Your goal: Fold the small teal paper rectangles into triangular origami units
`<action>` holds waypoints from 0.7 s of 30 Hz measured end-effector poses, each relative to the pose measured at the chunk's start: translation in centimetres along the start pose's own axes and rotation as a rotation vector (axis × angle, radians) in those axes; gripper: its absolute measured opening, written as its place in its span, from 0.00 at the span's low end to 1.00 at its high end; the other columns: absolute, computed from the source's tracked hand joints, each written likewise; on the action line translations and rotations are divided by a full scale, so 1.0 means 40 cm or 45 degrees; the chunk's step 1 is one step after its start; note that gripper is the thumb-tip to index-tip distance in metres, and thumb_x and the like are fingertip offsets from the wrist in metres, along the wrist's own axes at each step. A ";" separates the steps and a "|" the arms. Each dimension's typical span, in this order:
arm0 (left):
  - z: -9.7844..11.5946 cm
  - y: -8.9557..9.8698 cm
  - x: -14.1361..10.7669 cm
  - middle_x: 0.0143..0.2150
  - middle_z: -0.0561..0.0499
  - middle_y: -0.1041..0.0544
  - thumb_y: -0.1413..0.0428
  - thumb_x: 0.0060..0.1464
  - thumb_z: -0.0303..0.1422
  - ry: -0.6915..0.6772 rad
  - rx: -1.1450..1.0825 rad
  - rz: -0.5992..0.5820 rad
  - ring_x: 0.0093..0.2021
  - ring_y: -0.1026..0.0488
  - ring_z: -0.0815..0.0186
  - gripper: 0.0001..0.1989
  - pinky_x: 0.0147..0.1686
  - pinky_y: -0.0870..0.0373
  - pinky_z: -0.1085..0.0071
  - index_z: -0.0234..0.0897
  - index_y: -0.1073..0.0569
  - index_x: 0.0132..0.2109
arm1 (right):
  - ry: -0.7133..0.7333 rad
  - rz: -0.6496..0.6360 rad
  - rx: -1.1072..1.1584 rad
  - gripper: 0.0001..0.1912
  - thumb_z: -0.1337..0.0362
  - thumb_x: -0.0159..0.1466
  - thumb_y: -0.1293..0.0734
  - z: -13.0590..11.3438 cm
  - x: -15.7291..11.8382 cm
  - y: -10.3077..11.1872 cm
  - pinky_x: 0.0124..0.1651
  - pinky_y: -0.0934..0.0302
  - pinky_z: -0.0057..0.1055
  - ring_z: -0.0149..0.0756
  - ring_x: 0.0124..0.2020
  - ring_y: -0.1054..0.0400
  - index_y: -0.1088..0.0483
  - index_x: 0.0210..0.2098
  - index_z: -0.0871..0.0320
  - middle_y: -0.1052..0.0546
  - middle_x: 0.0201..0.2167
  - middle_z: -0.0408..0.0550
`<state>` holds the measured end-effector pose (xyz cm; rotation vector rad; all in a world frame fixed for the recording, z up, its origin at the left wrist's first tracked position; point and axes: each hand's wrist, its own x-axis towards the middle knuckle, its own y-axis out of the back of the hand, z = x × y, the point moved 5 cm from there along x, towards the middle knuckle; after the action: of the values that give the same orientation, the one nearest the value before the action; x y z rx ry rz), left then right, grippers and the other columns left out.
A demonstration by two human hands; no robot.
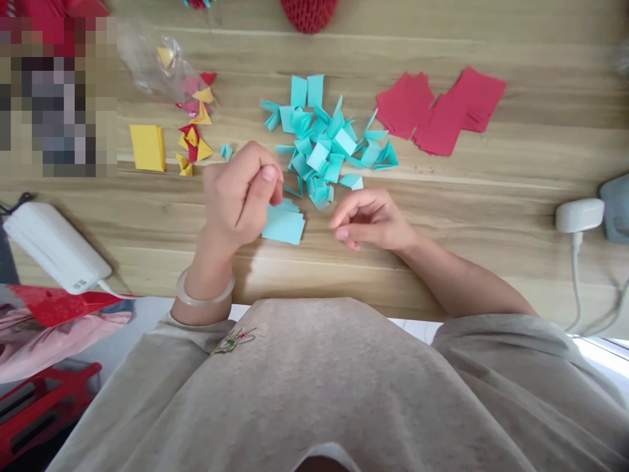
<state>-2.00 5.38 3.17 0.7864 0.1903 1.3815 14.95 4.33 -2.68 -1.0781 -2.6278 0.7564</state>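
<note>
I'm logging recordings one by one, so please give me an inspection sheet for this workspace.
Surface: wood-grain table.
Work items: folded turquoise papers heaped loosely; flat turquoise stack by the left hand.
Clutter: red papers, yellow stack, clear bag.
Hands: left, fingers curled, any contents hidden; right hand, fingers bent, nothing visibly held.
Cables: white cable from charger at right; white cord from white block at left.
Surroundings: pink cloth, red plastic item, lower left.
</note>
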 end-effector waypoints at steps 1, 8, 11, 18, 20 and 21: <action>-0.005 0.008 0.004 0.20 0.56 0.31 0.56 0.64 0.33 -0.031 0.166 -0.019 0.22 0.35 0.74 0.15 0.24 0.40 0.74 0.38 0.33 0.29 | 0.029 0.039 0.012 0.08 0.66 0.56 0.27 -0.001 0.000 0.006 0.17 0.43 0.14 0.18 0.14 0.37 0.28 0.33 0.64 0.28 0.16 0.36; -0.021 -0.019 -0.001 0.33 0.53 0.22 0.47 0.59 0.37 -0.228 0.353 -0.685 0.32 0.28 0.70 0.10 0.31 0.35 0.72 0.38 0.25 0.35 | 0.085 0.307 0.083 0.12 0.58 0.61 0.32 -0.004 0.000 0.032 0.15 0.44 0.18 0.23 0.12 0.37 0.26 0.37 0.62 0.26 0.15 0.40; -0.023 -0.034 -0.018 0.41 0.55 0.22 0.46 0.58 0.38 -0.240 0.367 -0.938 0.36 0.27 0.69 0.09 0.34 0.34 0.73 0.41 0.23 0.40 | 0.165 0.406 0.073 0.09 0.61 0.56 0.28 -0.011 0.002 0.040 0.14 0.46 0.18 0.22 0.10 0.40 0.27 0.32 0.60 0.28 0.14 0.37; -0.019 -0.043 -0.023 0.42 0.58 0.25 0.48 0.57 0.40 -0.236 0.462 -1.003 0.34 0.30 0.74 0.13 0.31 0.38 0.77 0.40 0.23 0.41 | 0.189 0.474 -0.004 0.08 0.65 0.53 0.26 -0.008 -0.001 0.046 0.10 0.50 0.17 0.22 0.08 0.40 0.28 0.28 0.60 0.27 0.13 0.37; -0.017 -0.044 -0.023 0.42 0.58 0.25 0.48 0.57 0.40 -0.240 0.476 -1.008 0.34 0.30 0.74 0.12 0.29 0.39 0.77 0.40 0.23 0.42 | 0.179 0.475 -0.013 0.08 0.66 0.53 0.26 -0.006 -0.002 0.045 0.10 0.50 0.16 0.22 0.08 0.40 0.30 0.28 0.60 0.26 0.14 0.37; -0.017 -0.044 -0.023 0.42 0.58 0.25 0.47 0.56 0.39 -0.241 0.490 -1.013 0.34 0.30 0.73 0.12 0.28 0.40 0.76 0.41 0.23 0.42 | 0.178 0.474 -0.015 0.08 0.66 0.54 0.26 -0.006 -0.003 0.044 0.10 0.50 0.16 0.22 0.08 0.40 0.30 0.28 0.60 0.26 0.14 0.37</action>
<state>-1.15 4.82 1.32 1.0068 0.5643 0.5163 16.16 5.42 -3.39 -1.5877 -2.3467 0.7021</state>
